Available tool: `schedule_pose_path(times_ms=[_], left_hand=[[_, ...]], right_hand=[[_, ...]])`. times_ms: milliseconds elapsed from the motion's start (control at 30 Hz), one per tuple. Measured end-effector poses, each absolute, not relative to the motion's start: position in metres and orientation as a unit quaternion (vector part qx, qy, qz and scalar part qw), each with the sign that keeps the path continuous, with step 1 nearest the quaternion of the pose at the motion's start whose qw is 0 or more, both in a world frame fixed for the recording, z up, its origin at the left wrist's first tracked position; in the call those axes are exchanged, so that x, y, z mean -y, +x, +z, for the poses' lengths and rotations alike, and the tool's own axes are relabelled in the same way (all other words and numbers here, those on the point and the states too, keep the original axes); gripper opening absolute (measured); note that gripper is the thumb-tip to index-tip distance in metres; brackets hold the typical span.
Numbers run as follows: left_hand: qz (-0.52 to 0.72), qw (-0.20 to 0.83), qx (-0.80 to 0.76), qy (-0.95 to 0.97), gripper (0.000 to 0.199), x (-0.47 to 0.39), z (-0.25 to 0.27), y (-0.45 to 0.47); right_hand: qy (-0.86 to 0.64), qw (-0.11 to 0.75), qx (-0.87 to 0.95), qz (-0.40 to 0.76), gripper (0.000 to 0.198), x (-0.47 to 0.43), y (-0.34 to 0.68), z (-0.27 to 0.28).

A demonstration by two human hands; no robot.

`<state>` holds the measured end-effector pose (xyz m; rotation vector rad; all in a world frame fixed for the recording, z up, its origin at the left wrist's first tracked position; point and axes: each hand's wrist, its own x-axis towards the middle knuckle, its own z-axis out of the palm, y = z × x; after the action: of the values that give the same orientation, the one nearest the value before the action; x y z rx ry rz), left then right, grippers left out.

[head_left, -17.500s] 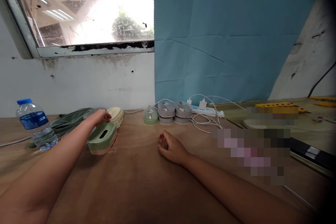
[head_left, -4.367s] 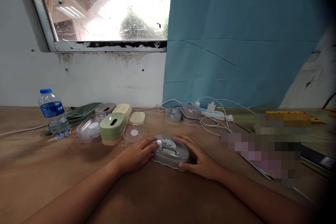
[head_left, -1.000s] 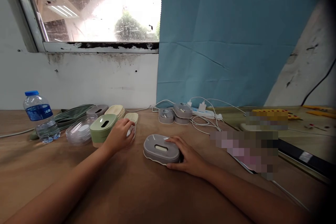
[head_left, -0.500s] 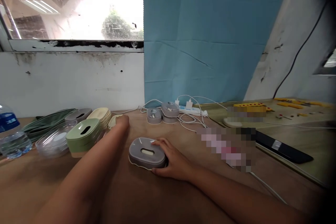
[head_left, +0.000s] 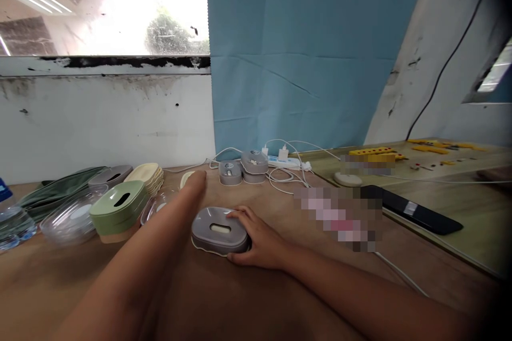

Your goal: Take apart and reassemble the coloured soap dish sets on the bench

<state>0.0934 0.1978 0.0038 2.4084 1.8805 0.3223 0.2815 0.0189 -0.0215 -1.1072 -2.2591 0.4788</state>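
Observation:
My right hand (head_left: pixel 256 240) is wrapped round the right end of a grey oval lidded box (head_left: pixel 219 229) on the table, thumb in front and fingers on top. A slot in its lid shows cream inside, and a wavy cream edge runs along its base. Beyond it, my left hand (head_left: pixel 197 184) is closed on a cream oval piece (head_left: pixel 185 178), mostly hidden behind the hand. To the left of it stand a stack of cream oval pieces (head_left: pixel 144 175), a stack of green slotted lids (head_left: pixel 118 208) and clear plastic containers (head_left: pixel 76 214).
Smaller grey containers (head_left: pixel 255 165) stand by the blue sheet near a white power strip (head_left: pixel 286 162) with looping cables. At the left lie a green bag (head_left: pixel 52 192) and a water bottle (head_left: pixel 14 218). A black flat object (head_left: pixel 420 214) lies at the right.
My left hand has moved right with the cream piece, away from the cream stack. My right hand stays on the grey box. The view has turned slightly right.

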Motion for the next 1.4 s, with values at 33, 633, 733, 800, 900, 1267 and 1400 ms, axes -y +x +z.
schedule_pose_path(times_ms=[33,633,733,800,900,1267,1400], left_hand=[[0.105,0.035,-0.608,0.786,0.030,-0.197,0.002,0.097],[0.040,0.260,-0.237,0.935,0.096,-0.069,0.060,0.089],[0.050,0.247,-0.221,0.942,0.094,-0.064,0.065,0.085],[0.044,0.250,-0.223,0.941,0.092,-0.064,0.072,0.084],[0.033,0.254,-0.260,0.931,0.089,-0.067,0.084,0.083],[0.086,0.349,-0.308,0.881,0.054,-0.108,0.097,0.087],[0.155,0.195,-0.551,0.796,0.061,-0.142,0.097,0.073]], right_hand=[[-0.414,0.289,0.844,0.180,0.071,-0.019,0.281,-0.021],[-0.309,0.510,0.750,0.285,0.071,-0.029,0.285,-0.025],[-0.297,0.528,0.735,0.305,0.077,-0.028,0.286,-0.026],[-0.292,0.536,0.724,0.322,0.081,-0.028,0.285,-0.027],[-0.286,0.562,0.695,0.346,0.082,-0.031,0.282,-0.027],[-0.311,0.644,0.579,0.393,0.074,-0.042,0.285,-0.025],[-0.316,0.607,0.602,0.412,0.070,-0.041,0.286,-0.030]])
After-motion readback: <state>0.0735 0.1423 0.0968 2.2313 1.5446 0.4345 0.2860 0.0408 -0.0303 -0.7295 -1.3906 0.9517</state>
